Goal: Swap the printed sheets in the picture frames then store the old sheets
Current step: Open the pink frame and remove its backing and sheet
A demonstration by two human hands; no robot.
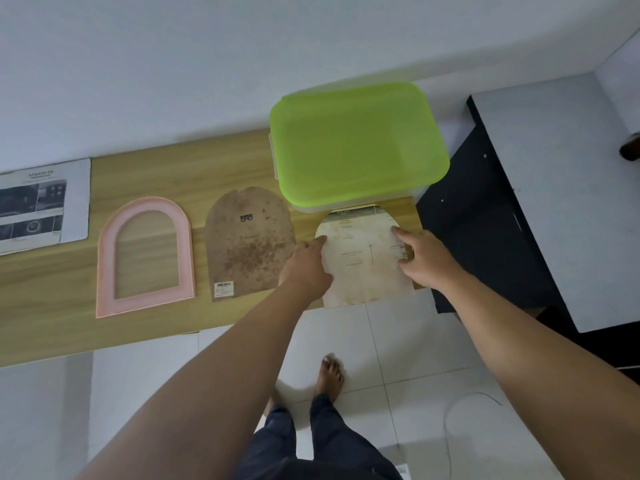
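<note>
At table (52, 306) right end, arched sheet (360, 261) runs 12-to-6: left hand (306, 268) touches its 9 o'clock edge, right hand (426, 261) presses 3 o'clock edge, neither gripping.

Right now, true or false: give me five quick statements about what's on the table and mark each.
1. The green lid sits on the box. True.
2. The pink frame holds a sheet. False: it is empty, and the table's wood shows through.
3. The left hand and right hand both touch the arched sheet. True.
4. The brown backing board lies left of the pink frame. False: it lies between the frame and the arched sheet.
5. A rectangular printed sheet lies at the table's left end. True.
</note>
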